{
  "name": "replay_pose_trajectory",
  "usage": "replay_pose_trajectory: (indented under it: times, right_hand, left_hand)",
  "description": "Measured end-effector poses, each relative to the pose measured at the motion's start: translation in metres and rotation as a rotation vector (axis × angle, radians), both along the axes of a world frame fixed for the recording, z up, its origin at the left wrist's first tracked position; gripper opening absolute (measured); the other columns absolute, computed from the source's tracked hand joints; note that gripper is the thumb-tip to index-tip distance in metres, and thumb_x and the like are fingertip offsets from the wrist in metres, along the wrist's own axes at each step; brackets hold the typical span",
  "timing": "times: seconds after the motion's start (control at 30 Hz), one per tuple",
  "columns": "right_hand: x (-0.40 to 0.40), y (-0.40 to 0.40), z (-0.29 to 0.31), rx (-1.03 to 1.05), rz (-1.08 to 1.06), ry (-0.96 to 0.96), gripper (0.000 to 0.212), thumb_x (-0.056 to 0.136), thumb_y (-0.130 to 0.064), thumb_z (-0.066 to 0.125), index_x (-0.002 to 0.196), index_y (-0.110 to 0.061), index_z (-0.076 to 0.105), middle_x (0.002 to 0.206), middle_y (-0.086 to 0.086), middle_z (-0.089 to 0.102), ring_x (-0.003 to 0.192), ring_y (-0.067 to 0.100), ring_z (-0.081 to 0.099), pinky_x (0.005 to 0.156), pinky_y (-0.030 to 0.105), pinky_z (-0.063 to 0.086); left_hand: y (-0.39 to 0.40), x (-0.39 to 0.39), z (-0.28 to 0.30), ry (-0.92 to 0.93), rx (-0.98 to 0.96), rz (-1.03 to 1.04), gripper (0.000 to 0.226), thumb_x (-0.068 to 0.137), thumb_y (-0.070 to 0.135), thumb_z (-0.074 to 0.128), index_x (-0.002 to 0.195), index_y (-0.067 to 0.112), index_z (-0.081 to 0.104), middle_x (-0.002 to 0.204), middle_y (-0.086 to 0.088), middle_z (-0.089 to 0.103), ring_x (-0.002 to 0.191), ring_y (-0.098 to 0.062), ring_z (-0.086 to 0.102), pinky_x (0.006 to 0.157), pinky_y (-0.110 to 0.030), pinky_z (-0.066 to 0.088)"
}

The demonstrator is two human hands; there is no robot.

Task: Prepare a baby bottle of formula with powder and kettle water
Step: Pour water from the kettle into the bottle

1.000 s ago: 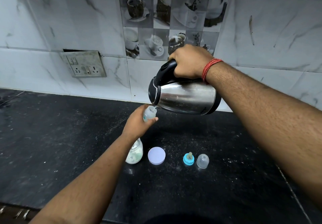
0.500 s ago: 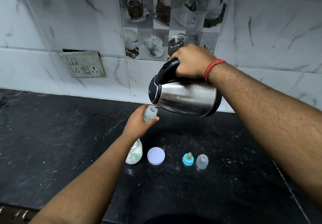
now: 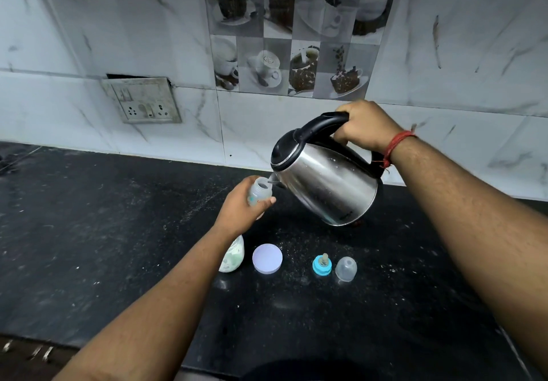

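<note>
While wrapped around the baby bottle at frame centre, left hand holding it upright; just right, steel kettle tilted, spout at bottle mouth, handle gripped by right hand.

black stone counter; white marble wall tiles, coffee-cup tile panel, switch socket plate

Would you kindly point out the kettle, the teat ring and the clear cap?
kettle [image 3: 329, 184], head view, steel side
teat ring [image 3: 321, 267], head view, blue collar
clear cap [image 3: 346, 268], head view, dome
</note>
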State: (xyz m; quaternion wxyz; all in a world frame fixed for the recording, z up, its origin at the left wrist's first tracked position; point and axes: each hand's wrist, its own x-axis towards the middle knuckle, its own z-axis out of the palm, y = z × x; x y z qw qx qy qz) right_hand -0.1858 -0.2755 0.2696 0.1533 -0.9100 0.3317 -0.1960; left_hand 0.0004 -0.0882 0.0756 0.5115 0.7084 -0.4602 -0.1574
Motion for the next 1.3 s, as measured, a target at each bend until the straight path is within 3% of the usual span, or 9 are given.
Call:
replay_pose_trajectory:
  times: [0.13,0.27,0.37,0.5,0.67,0.83,1.03,1.3]
  right_hand:
    - [-0.014,-0.011,-0.018,0.169,-0.070,-0.126,0.013,0.055,-0.006,0.068,0.063,-0.014,0.061,0.049,-0.010,0.053,0.055,0.013,0.048,0.054,0.028,0.037]
    - [-0.022,-0.019,-0.038,0.265,-0.150,-0.261,0.015,0.048,-0.012,0.065,0.062,-0.018,0.063,0.045,-0.013,0.051,0.049,0.007,0.047,0.053,0.026,0.037]
    - [-0.022,-0.022,-0.056,0.322,-0.196,-0.347,0.018,0.048,-0.012,0.065,0.060,-0.026,0.064,0.045,-0.014,0.051,0.041,0.001,0.043,0.053,0.025,0.036]
    - [-0.016,-0.024,-0.080,0.366,-0.244,-0.412,0.014,0.050,-0.011,0.066,0.060,-0.021,0.062,0.047,-0.012,0.053,0.043,0.002,0.046,0.046,0.021,0.038]
    - [-0.004,-0.027,-0.112,0.440,-0.259,-0.434,0.016,0.055,-0.017,0.064,0.068,-0.027,0.066,0.050,-0.015,0.060,0.043,-0.004,0.052,0.043,0.011,0.038]
    - [0.003,-0.034,-0.139,0.512,-0.275,-0.470,0.029,0.059,-0.016,0.065,0.073,-0.041,0.067,0.054,-0.015,0.063,0.054,0.006,0.060,0.054,0.022,0.045]
    - [0.005,-0.040,-0.165,0.619,-0.280,-0.530,0.032,0.062,-0.013,0.068,0.079,-0.040,0.070,0.064,-0.010,0.069,0.064,0.012,0.067,0.065,0.033,0.056]
    - [-0.005,-0.041,-0.195,0.736,-0.238,-0.550,0.039,0.063,-0.005,0.065,0.080,-0.039,0.073,0.065,-0.013,0.071,0.058,0.001,0.066,0.053,0.016,0.050]
  left_hand:
    - [0.000,-0.003,-0.005,0.058,0.002,-0.002,0.040,0.087,0.033,0.081,0.119,0.036,0.059,0.110,0.017,0.068,0.101,0.005,0.063,0.089,-0.026,0.053]
    - [-0.003,-0.006,-0.008,0.144,0.001,0.008,0.040,0.088,0.033,0.080,0.123,0.031,0.062,0.115,0.013,0.069,0.108,-0.007,0.066,0.097,-0.036,0.055]
    - [-0.006,-0.010,-0.009,0.182,-0.011,0.002,0.041,0.089,0.032,0.080,0.126,0.029,0.062,0.114,0.013,0.070,0.107,-0.006,0.066,0.096,-0.033,0.055]
    - [-0.010,-0.015,-0.012,0.190,-0.016,-0.021,0.038,0.089,0.032,0.080,0.122,0.034,0.062,0.112,0.015,0.071,0.101,0.001,0.067,0.089,-0.022,0.053]
    - [-0.013,-0.017,-0.020,0.185,-0.010,-0.039,0.034,0.089,0.034,0.080,0.114,0.045,0.061,0.108,0.022,0.071,0.103,-0.001,0.067,0.088,-0.020,0.053]
    - [-0.014,-0.011,-0.030,0.199,-0.010,-0.028,0.038,0.089,0.033,0.080,0.123,0.033,0.063,0.113,0.015,0.071,0.107,-0.006,0.067,0.095,-0.029,0.054]
    - [-0.017,-0.010,-0.033,0.216,0.000,-0.010,0.041,0.086,0.040,0.080,0.123,0.035,0.062,0.112,0.020,0.071,0.105,-0.002,0.068,0.093,-0.029,0.056]
    - [-0.017,-0.011,-0.036,0.212,0.010,-0.016,0.046,0.082,0.047,0.079,0.123,0.036,0.062,0.114,0.018,0.071,0.108,-0.005,0.068,0.093,-0.028,0.054]
